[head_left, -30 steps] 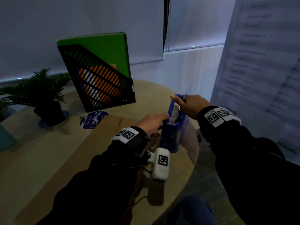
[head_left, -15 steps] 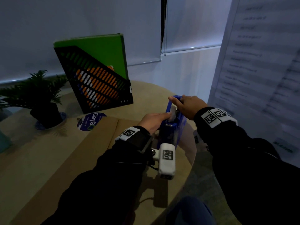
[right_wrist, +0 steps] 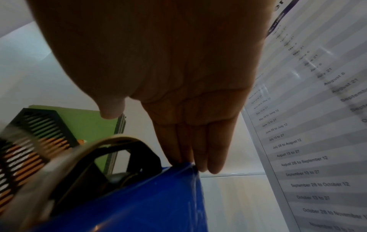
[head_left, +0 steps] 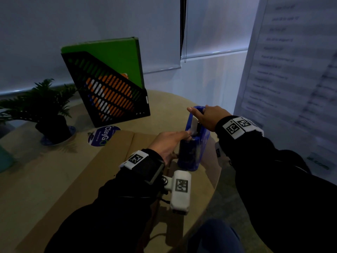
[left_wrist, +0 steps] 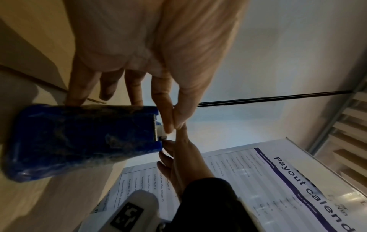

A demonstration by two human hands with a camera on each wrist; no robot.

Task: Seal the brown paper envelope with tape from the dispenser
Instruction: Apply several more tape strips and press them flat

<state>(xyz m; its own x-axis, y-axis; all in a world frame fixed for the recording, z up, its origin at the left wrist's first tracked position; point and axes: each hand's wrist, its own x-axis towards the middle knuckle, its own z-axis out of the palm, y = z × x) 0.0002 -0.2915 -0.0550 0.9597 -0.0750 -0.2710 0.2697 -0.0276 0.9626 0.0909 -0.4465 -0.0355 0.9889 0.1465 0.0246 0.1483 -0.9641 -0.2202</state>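
A blue tape dispenser (head_left: 193,152) stands near the right edge of the round table (head_left: 182,103), partly on the brown paper envelope (head_left: 82,170), which lies flat under my left arm. My left hand (head_left: 188,133) reaches the dispenser's cutter end. In the left wrist view, my left hand (left_wrist: 171,125) pinches the tape end (left_wrist: 161,134) between thumb and forefinger at the dispenser (left_wrist: 79,141). My right hand (head_left: 209,117) rests on the dispenser's top. In the right wrist view, its straight fingers (right_wrist: 188,141) press the blue rim (right_wrist: 178,172) beside the tape roll (right_wrist: 59,157).
A black mesh file holder (head_left: 109,95) with a green folder stands at the back. A potted plant (head_left: 47,110) is at the left and a round ClayGo sticker (head_left: 104,136) lies beside the envelope. A printed calendar board (head_left: 291,70) stands close on the right.
My left hand has moved up from the dispenser's side to the cutter and taken the tape end. My right hand stays on the dispenser's top.
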